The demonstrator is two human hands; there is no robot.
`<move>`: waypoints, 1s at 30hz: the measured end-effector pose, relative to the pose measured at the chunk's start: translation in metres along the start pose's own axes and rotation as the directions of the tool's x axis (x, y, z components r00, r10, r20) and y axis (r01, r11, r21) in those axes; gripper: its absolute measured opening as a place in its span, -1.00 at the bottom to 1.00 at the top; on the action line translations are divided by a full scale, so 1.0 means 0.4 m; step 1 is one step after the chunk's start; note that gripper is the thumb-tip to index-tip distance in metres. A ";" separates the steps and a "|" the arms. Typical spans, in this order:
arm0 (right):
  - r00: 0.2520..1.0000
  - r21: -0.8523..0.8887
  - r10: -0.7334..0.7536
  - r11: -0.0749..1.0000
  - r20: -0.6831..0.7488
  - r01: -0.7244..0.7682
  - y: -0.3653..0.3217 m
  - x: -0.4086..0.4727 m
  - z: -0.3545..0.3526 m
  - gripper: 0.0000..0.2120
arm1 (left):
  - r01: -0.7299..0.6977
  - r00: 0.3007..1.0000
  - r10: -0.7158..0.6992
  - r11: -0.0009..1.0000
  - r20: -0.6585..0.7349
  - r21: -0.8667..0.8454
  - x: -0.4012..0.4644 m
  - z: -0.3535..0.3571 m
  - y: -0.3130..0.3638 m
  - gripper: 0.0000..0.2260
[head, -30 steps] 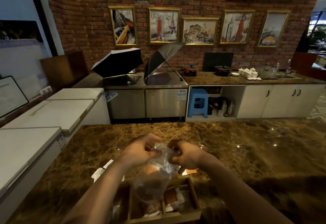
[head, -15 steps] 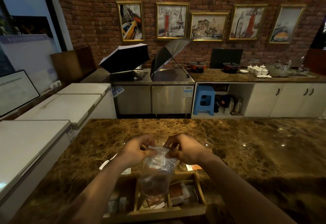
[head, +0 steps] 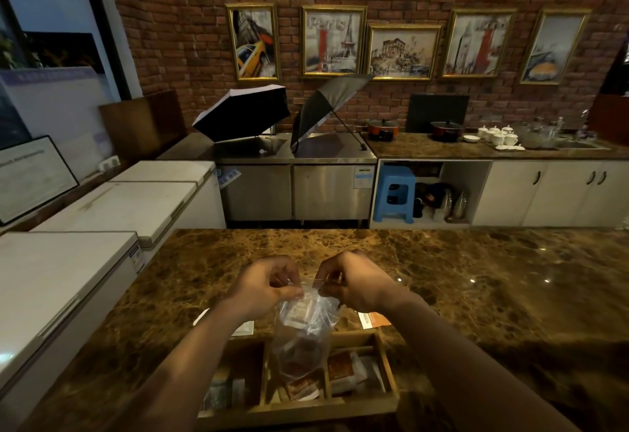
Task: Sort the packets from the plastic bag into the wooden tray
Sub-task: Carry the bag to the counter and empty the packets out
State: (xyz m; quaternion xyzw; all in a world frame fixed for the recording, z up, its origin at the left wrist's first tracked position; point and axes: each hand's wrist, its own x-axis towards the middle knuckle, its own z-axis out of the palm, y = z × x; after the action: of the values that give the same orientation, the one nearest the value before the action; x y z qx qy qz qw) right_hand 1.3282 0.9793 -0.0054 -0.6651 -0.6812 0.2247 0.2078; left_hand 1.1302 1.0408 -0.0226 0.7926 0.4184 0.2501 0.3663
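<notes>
A clear plastic bag with brown and white packets inside hangs over the wooden tray. My left hand pinches the bag's top edge on the left side. My right hand pinches the same top edge on the right side. The tray sits on the marble counter near me and has three compartments. A brown packet lies in the right compartment, another brown packet lies in the middle one under the bag, and pale packets lie in the left one.
An orange and white packet lies on the counter just behind the tray, and a white packet lies behind its left corner. White chest freezers stand to my left. The brown marble counter stretches to the right.
Both hands have kept hold of the bag's top and now hold it a little higher and straighter, with the top edge drawn flat between them. The camera view has shifted slightly.
</notes>
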 end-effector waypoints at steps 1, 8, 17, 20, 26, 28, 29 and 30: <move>1.000 -0.005 -0.015 1.000 0.003 0.015 0.000 0.001 -0.002 -0.87 | 0.002 1.000 -0.002 1.000 0.000 -0.010 0.001 -0.002 -0.002 -0.83; 0.997 0.001 -0.070 0.998 0.022 0.070 -0.014 0.006 -0.018 -0.86 | 0.003 1.000 -0.003 0.999 0.006 -0.048 0.000 -0.017 -0.008 -0.82; 0.991 -0.092 -0.130 0.987 -0.019 0.128 -0.041 -0.007 -0.037 -0.85 | 0.027 0.999 -0.028 0.998 -0.019 -0.061 -0.016 -0.033 0.023 -0.81; 0.988 -0.104 -0.147 0.984 -0.037 0.143 -0.052 -0.013 -0.048 -0.85 | 0.025 0.999 -0.027 0.997 -0.035 -0.068 -0.019 -0.041 0.039 -0.81; 0.977 -0.170 -0.206 0.966 -0.054 0.195 -0.083 -0.021 -0.071 -0.79 | 0.012 0.999 -0.014 0.999 -0.044 -0.047 -0.017 -0.060 0.062 -0.82; 0.975 -0.164 -0.212 0.966 -0.062 0.200 -0.086 -0.025 -0.069 -0.79 | 0.010 0.999 -0.012 0.999 -0.042 -0.048 -0.024 -0.059 0.062 -0.83; 0.973 -0.157 -0.219 0.966 -0.073 0.205 -0.087 -0.028 -0.069 -0.79 | 0.001 0.999 -0.003 0.999 -0.044 -0.050 -0.026 -0.061 0.061 -0.82; 0.971 -0.149 -0.225 0.966 -0.086 0.211 -0.088 -0.030 -0.069 -0.79 | -0.009 0.999 0.006 0.998 -0.053 -0.058 -0.027 -0.064 0.061 -0.82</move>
State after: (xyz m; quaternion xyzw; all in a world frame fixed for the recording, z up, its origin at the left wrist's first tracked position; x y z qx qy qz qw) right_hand 1.3161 0.9676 0.0378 -0.6097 -0.7526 0.1180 0.2192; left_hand 1.1183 1.0317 0.0112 0.7763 0.4175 0.2843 0.3772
